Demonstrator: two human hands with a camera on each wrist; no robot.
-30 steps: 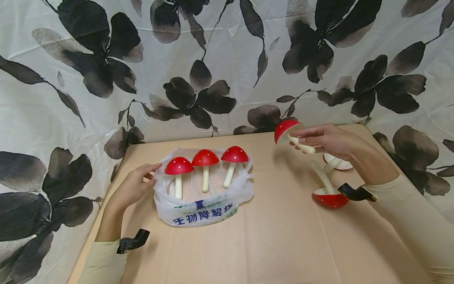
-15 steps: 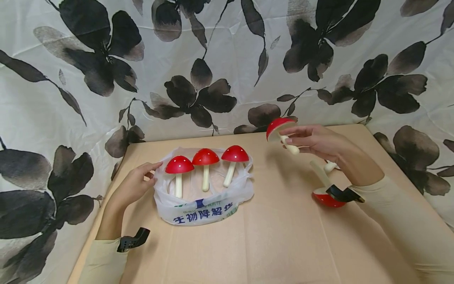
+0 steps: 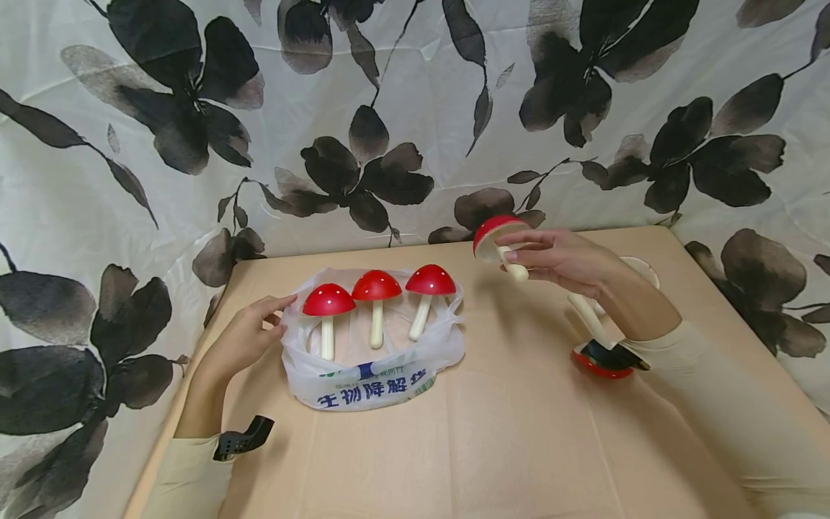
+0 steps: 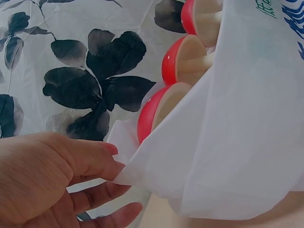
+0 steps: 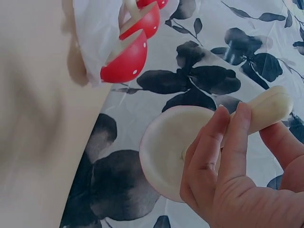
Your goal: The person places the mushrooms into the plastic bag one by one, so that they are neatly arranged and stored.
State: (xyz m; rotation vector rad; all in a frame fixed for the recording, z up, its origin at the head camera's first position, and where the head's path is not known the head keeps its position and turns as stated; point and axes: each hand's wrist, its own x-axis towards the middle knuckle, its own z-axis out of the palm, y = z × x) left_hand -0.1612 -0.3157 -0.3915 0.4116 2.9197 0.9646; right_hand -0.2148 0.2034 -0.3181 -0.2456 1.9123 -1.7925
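Having shifted closer to the printed plastic bag [image 3: 382, 396], a red-capped toy mushroom [image 3: 494, 239] is hanging to its right, the right hand [image 3: 563, 261] gripping its stem. The left hand [image 3: 249, 335] is pinching the bag's left edge; steadying it should be keeping the bag open.

in the head view, the table [image 3: 480, 454] leaves passage at lower centre, with the bag [image 3: 382, 393] blocking left of centre and an upturned mushroom [image 3: 593, 323] centre right.
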